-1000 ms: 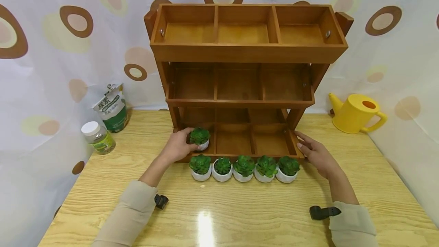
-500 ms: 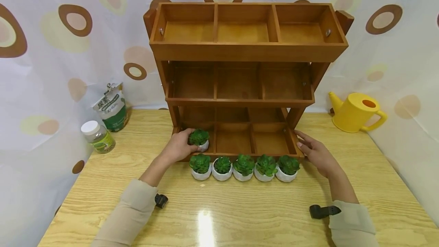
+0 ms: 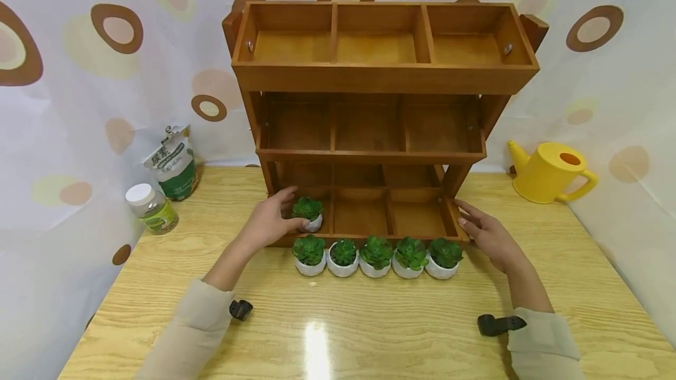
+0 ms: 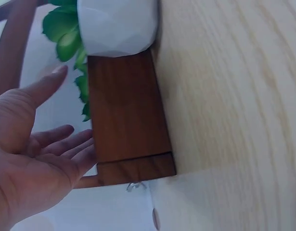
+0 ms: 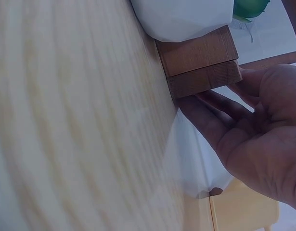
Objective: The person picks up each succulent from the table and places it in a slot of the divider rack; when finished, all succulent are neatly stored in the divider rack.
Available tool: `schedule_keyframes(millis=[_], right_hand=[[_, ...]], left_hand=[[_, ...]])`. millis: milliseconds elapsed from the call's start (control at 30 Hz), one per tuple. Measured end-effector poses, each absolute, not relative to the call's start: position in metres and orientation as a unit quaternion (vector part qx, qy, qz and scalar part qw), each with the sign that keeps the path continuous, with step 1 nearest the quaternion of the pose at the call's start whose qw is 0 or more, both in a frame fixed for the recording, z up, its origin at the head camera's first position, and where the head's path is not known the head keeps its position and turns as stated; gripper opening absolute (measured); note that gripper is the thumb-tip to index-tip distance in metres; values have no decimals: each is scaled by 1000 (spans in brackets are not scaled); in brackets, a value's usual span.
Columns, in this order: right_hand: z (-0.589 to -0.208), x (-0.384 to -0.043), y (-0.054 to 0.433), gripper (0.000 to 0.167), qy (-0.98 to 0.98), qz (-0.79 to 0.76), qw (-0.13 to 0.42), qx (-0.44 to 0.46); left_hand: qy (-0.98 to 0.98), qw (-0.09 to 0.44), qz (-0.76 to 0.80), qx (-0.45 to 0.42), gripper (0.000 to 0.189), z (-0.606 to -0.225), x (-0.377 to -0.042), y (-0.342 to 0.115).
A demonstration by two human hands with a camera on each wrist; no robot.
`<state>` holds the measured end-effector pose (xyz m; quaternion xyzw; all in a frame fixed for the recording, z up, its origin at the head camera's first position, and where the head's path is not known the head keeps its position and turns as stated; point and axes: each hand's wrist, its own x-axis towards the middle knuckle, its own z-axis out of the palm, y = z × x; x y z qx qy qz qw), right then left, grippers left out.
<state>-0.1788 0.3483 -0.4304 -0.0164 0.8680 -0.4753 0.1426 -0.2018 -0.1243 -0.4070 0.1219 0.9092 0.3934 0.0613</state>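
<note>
Head view: we record a wood-grain table with a brown wooden shelf standing at the middle of its back edge, three tiers high, each tier split into compartments. We log a yellow watering can near the table's back right corner, spout toward the shelf. Near the back left corner we find a white-and-green bag, clipped at the top.

We observe the right hand at the front right corner of the shelf's bottom tier, fairly straight fingers touching the outer end of the wood. We observe the left hand at that tier's front left corner, thumb and fingers spread wide about a potted plant; we cannot tell whether the thumb tip touches its pot.

By the table's left edge, just in front of the bag, we see a white-capped jar. We count five plants in white pots lined up on the table along the shelf's front edge. We place the potted plant upright in the bottom tier's left compartment, just behind that edge.
</note>
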Motion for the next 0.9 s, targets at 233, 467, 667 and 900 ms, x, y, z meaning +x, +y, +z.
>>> schedule_keyframes(millis=[233,467,667,900], right_hand=[[-431,-178,349,59,870,-471,145,-11],[-432,-178,350,59,870,-471,145,-13],[-430,-178,349,59,868,-474,146,-13],[-429,-178,349,59,868,-474,149,-11]], left_hand=[[900,39,411,140,84,-397,-188,-137],[890,51,434,128,88,-386,-172,-149],[887,54,440,128,88,-384,-159,-157],[873,79,462,137,83,-388,-147,-164]])
